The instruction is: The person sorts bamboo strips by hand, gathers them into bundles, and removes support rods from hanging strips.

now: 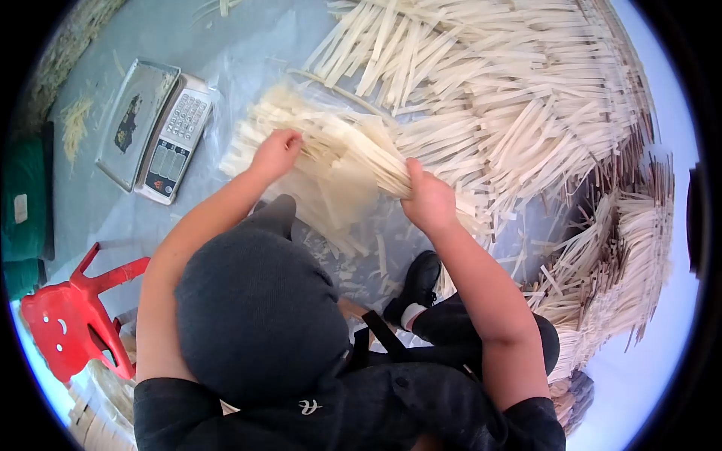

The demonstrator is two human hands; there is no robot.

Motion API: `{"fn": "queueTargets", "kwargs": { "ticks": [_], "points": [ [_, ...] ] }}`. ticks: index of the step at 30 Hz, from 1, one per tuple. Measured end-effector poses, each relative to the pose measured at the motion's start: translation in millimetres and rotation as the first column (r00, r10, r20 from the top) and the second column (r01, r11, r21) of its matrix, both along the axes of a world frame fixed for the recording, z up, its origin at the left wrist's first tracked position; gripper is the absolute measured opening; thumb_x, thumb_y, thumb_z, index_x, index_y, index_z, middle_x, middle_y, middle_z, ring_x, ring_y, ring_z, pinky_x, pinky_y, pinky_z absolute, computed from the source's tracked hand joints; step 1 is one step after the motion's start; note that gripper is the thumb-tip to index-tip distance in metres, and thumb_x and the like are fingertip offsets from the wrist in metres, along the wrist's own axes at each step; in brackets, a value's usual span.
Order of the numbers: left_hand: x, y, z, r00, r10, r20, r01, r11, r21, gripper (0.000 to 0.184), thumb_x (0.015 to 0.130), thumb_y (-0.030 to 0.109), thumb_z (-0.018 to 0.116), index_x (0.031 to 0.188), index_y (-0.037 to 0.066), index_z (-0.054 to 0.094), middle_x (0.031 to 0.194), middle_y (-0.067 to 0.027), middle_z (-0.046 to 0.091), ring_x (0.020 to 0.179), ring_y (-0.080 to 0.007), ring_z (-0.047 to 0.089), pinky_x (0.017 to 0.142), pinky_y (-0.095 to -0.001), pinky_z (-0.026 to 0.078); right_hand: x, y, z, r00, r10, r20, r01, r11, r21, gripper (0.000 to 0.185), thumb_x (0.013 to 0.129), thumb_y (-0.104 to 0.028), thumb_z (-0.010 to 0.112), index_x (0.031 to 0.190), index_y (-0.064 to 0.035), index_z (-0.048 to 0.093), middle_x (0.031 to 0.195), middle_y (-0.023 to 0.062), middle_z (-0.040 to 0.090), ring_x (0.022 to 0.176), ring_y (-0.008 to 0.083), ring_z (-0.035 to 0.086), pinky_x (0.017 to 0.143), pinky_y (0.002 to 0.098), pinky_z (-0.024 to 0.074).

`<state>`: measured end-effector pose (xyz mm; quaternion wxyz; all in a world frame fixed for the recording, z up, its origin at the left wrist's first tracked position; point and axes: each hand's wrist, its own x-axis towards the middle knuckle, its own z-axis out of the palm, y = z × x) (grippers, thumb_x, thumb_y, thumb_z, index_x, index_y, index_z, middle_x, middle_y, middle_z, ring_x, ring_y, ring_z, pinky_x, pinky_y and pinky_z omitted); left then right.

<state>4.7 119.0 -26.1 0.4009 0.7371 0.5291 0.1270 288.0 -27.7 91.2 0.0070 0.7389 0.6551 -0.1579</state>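
Observation:
My right hand [430, 197] is wrapped round one end of a bundle of long, pale, flat strips [368, 154]. The bundle slants up and left from that fist, its strips fanning out. At the bundle's other side my left hand [278, 152] is closed, fingertips against the pale strips; what it pinches is too blurred to make out. Below and between the hands hangs a smeared sheet of the same pale material [338, 192]. A loose heap of strips [263, 113] lies just beyond my left hand.
A large pile of pale strips [519, 98] spreads over the floor at upper right, with stacked brown-ended bundles [609, 278] below it. A digital scale [177, 135] stands at left. A red plastic stool [68, 323] is at lower left, near a green object [26, 203].

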Motion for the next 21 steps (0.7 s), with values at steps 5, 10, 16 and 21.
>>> {"fn": "queueTargets", "kwargs": {
  "ticks": [5,10,16,21],
  "points": [
    [-2.4,7.3,56.1,0.85,0.448,0.278,-0.286,0.834,-0.472,0.019,0.092,0.024,0.06,0.094,0.006,0.065,0.078,-0.0006,0.06,0.056,-0.0096,0.053,0.051,-0.0239,0.046,-13.3,5.9,-23.4,0.979,0.176,0.101,-0.172,0.984,-0.05,0.054,0.071,-0.007,0.065,0.12,-0.0104,0.044,0.086,0.0142,0.062,0.077,0.0345,0.063,0.069,0.0436,0.0503],
    [8.0,-14.6,88.7,0.858,0.346,0.379,-0.138,0.867,-0.479,0.02,0.093,0.025,0.059,0.094,0.005,0.061,0.072,0.0019,0.053,0.055,-0.0067,0.049,0.05,-0.0225,0.045,-25.3,35.3,-21.4,0.97,0.152,0.188,-0.131,0.984,-0.12,0.06,0.068,-0.007,0.068,0.123,-0.01,0.043,0.084,0.0142,0.062,0.078,0.0348,0.063,0.068,0.0426,0.0505],
    [4.6,-16.8,89.4,0.853,0.37,0.368,-0.137,0.839,-0.527,0.02,0.095,0.024,0.058,0.097,0.005,0.058,0.07,0.0018,0.051,0.059,-0.0058,0.051,0.052,-0.0236,0.047,-35.8,44.1,-19.3,0.977,0.114,0.178,-0.092,0.988,-0.125,0.058,0.069,-0.009,0.068,0.122,-0.0102,0.043,0.086,0.0141,0.062,0.079,0.0336,0.064,0.07,0.0423,0.0509],
    [-5.7,-14.9,83.4,0.791,0.509,0.34,-0.251,0.776,-0.578,0.019,0.095,0.027,0.058,0.097,0.008,0.059,0.069,0.0032,0.052,0.055,-0.0057,0.052,0.051,-0.0223,0.044,-29.2,43.7,1.6,0.991,0.115,0.065,-0.105,0.984,-0.146,0.053,0.07,-0.01,0.066,0.119,-0.0131,0.044,0.081,0.0154,0.063,0.08,0.0338,0.064,0.072,0.0437,0.0503]
  ]
}}
